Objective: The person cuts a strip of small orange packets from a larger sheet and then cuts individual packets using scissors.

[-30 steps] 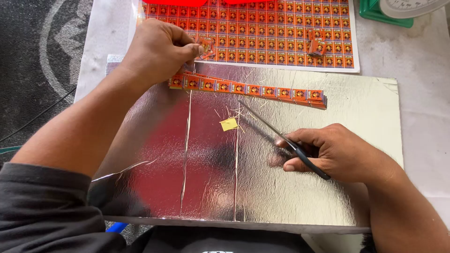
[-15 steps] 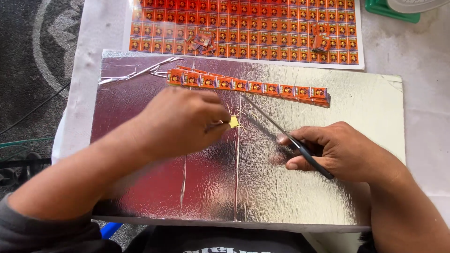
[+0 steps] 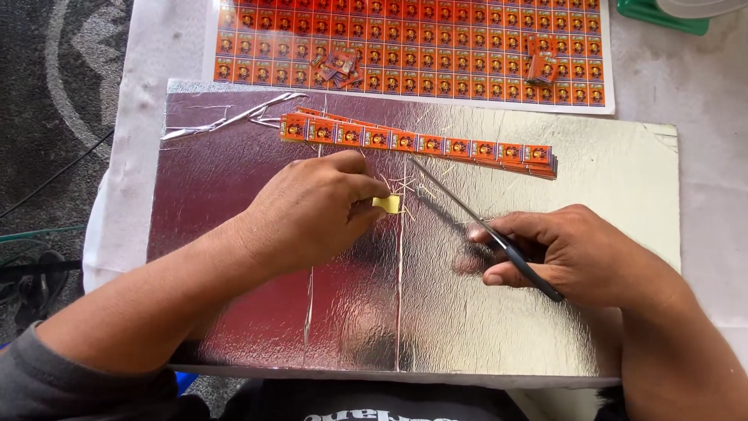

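The left hand (image 3: pixel 312 210) pinches a small yellow paper tab (image 3: pixel 387 204) between thumb and fingertips, just left of the board's centre crease. The tab appears thin, light and limp; it likely bends or tears under a hard squeeze, so a light grip on its left edge, as shown, suits it.

The right hand (image 3: pixel 573 253) is closed around the handles of a pair of scissors (image 3: pixel 475 222). The blades lie together and point toward 11 o'clock, their tip near the tab but apart from it. The scissors are rigid metal and best held at the dark handles.

At 12 o'clock from the tab lies a stack of orange label strips (image 3: pixel 421 143), running toward 3 o'clock. The strips look flat, flexible and easily scattered.

The work surface is a silver foil-covered board (image 3: pixel 234 171), creased, reflective and probably slippery for paper. At 12 o'clock beyond it lies an uncut sheet of orange labels (image 3: pixel 467 47) bearing loose cut labels (image 3: pixel 335 66). Under both is a white cloth (image 3: pixel 701 101); a dark patterned floor (image 3: pixel 54 93) lies at 9 o'clock.
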